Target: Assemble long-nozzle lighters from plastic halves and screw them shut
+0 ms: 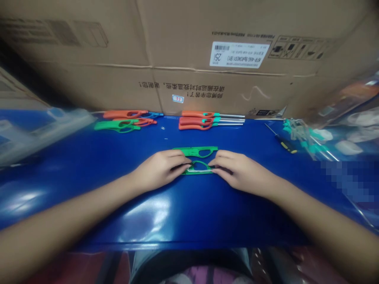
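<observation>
Two green plastic halves of a lighter handle lie in front of me on the blue table. The nearer half [200,162], with its trigger loop, sits between my hands. A thin white wire [199,170] runs along its lower side. My left hand [161,169] is closed in a pinch on that half's left part, where its fingers hide the detail. My right hand [237,169] pinches at the other end, its fingertips on the wire beside the shell's tip. Just behind lies the other green half [195,151], partly covered by my left fingers.
Orange lighters with metal tubes [197,120] lie against a large cardboard box [177,47]. Orange, green and blue handle shells [124,120] are piled at back left. A screwdriver [286,144] and teal-and-metal parts [308,136] lie right; a blurred clear plastic tray [44,134] stands left.
</observation>
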A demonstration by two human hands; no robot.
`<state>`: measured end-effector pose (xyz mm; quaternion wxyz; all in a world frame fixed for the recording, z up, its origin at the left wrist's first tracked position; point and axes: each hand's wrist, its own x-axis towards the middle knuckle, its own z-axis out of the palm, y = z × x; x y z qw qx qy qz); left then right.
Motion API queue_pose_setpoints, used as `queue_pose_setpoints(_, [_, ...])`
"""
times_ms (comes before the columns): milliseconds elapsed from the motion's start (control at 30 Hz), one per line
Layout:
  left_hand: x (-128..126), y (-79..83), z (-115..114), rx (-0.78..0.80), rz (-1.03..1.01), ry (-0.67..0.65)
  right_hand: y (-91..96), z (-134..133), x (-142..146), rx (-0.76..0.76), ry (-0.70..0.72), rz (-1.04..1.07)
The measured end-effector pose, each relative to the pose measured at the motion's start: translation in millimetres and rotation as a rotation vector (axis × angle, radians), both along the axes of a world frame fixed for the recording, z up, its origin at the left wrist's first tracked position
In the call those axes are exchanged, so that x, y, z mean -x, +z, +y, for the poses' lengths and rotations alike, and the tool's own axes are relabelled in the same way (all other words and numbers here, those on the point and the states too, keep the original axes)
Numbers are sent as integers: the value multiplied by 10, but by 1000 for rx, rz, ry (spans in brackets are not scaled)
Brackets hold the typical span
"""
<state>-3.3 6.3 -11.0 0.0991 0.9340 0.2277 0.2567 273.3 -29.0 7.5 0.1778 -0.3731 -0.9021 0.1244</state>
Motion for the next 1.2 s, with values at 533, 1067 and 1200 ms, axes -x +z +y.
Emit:
queue_pose_setpoints(533, [-27, -12, -27, 28, -66, 41, 9, 13, 59, 212, 78, 140])
queue_pose_setpoints(1067, [-101, -54, -78, 109, -196, 38, -81, -65, 279, 162, -153, 82])
queue_pose_setpoints(1200, [-111, -44, -82, 112, -187, 36, -78, -69, 263, 160, -120, 71])
